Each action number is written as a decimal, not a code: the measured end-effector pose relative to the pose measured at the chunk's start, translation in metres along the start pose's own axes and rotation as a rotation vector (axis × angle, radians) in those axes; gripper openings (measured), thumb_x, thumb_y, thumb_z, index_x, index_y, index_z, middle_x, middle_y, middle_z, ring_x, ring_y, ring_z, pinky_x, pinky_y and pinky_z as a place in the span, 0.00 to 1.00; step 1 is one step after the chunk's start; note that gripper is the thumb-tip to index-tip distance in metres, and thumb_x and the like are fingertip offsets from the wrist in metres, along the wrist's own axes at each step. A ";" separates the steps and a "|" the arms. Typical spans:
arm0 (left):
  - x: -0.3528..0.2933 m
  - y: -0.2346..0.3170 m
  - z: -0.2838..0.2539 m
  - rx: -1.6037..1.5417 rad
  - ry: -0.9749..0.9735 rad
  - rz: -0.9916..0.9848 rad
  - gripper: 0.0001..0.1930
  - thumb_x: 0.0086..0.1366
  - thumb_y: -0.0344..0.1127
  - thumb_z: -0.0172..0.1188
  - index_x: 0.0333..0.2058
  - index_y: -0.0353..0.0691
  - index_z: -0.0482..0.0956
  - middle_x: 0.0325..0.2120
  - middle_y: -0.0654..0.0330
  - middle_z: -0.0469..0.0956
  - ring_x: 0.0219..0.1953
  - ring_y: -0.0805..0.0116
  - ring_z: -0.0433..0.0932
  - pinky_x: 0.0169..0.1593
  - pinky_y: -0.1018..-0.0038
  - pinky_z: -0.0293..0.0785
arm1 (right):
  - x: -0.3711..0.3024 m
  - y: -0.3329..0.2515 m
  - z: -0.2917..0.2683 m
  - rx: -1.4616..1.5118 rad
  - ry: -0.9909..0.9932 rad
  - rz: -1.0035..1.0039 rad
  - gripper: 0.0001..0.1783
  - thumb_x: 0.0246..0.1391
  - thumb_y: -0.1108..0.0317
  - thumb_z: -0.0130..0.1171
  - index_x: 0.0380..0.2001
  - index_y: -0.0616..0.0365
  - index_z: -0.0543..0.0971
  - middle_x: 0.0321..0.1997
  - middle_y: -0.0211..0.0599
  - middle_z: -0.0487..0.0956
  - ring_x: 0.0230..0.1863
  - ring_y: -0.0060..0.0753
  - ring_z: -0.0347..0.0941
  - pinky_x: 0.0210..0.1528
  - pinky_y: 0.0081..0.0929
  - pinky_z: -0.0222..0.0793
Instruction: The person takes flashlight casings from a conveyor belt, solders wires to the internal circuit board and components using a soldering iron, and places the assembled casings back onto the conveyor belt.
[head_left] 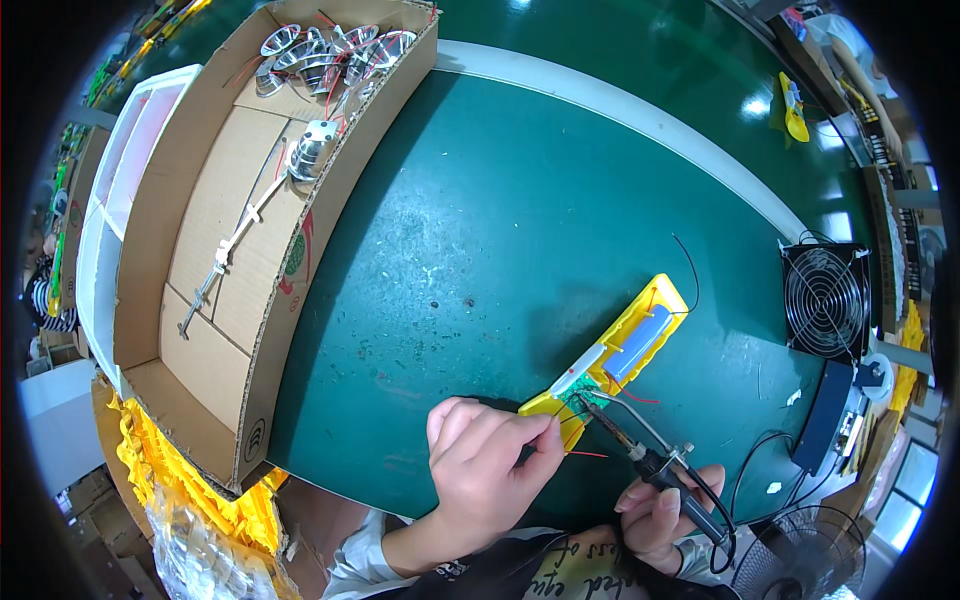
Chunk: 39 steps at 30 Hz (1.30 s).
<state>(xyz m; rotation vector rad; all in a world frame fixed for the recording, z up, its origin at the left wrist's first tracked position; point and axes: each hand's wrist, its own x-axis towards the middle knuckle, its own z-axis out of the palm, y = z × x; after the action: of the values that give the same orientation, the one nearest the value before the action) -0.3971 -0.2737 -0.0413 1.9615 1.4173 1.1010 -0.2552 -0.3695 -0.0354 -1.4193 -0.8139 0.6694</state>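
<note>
A yellow plastic housing (669,291) lies slantwise on the green table in front of me. It holds a blue cylindrical battery cell (637,342) and a small green circuit board (597,388). Loose red and black wires stick out of it. My right hand (660,515) grips a soldering iron (657,468) with a bent metal tube along it; the iron's tip is at the circuit board. My left hand (482,468) is closed in a pinch by the housing's near end. Whatever sits between thumb and forefinger is too small to make out.
At left stands a long cardboard box (350,185) with several shiny reflector cups (315,60). A square black fan (826,300) and a dark box-shaped unit (827,420) stand at right. Yellow parts in plastic (190,490) sit at lower left. A pale rail (600,95) borders the table's far side.
</note>
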 end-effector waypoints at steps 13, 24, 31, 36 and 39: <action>-0.001 -0.001 0.001 -0.002 0.001 -0.009 0.09 0.37 0.24 0.63 0.19 0.42 0.73 0.15 0.67 0.69 0.18 0.70 0.66 0.31 0.74 0.62 | 0.001 -0.005 -0.007 -0.184 -0.093 0.042 0.16 0.50 0.60 0.47 0.19 0.62 0.61 0.10 0.28 0.71 0.10 0.19 0.65 0.18 0.15 0.61; 0.000 -0.001 0.001 -0.004 -0.006 -0.003 0.09 0.37 0.24 0.63 0.19 0.42 0.73 0.15 0.67 0.70 0.18 0.70 0.67 0.31 0.74 0.62 | 0.001 -0.006 -0.010 -0.088 -0.138 0.082 0.22 0.50 0.60 0.50 0.26 0.63 0.52 0.13 0.33 0.73 0.14 0.23 0.70 0.19 0.19 0.67; 0.000 -0.001 0.001 -0.013 -0.006 0.005 0.09 0.37 0.21 0.62 0.19 0.40 0.73 0.14 0.64 0.70 0.17 0.68 0.67 0.30 0.74 0.65 | 0.000 -0.003 -0.013 -0.090 -0.163 0.056 0.24 0.49 0.59 0.53 0.26 0.61 0.50 0.13 0.34 0.73 0.14 0.24 0.70 0.19 0.19 0.68; -0.001 -0.002 0.001 -0.010 -0.003 0.002 0.09 0.37 0.21 0.62 0.19 0.40 0.73 0.14 0.65 0.70 0.17 0.69 0.66 0.29 0.74 0.65 | 0.000 -0.002 -0.012 -0.082 -0.160 0.052 0.24 0.49 0.58 0.53 0.26 0.61 0.50 0.13 0.34 0.72 0.14 0.24 0.70 0.19 0.19 0.68; 0.000 -0.001 0.001 -0.016 -0.007 -0.002 0.09 0.37 0.21 0.61 0.19 0.40 0.73 0.14 0.65 0.70 0.17 0.69 0.66 0.29 0.74 0.65 | 0.000 -0.003 -0.011 -0.096 -0.137 0.047 0.24 0.49 0.58 0.53 0.26 0.61 0.50 0.13 0.34 0.72 0.14 0.23 0.69 0.18 0.19 0.67</action>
<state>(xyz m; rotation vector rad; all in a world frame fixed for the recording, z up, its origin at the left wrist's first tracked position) -0.3966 -0.2732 -0.0428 1.9506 1.4029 1.1000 -0.2462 -0.3764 -0.0323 -1.4949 -0.9330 0.7787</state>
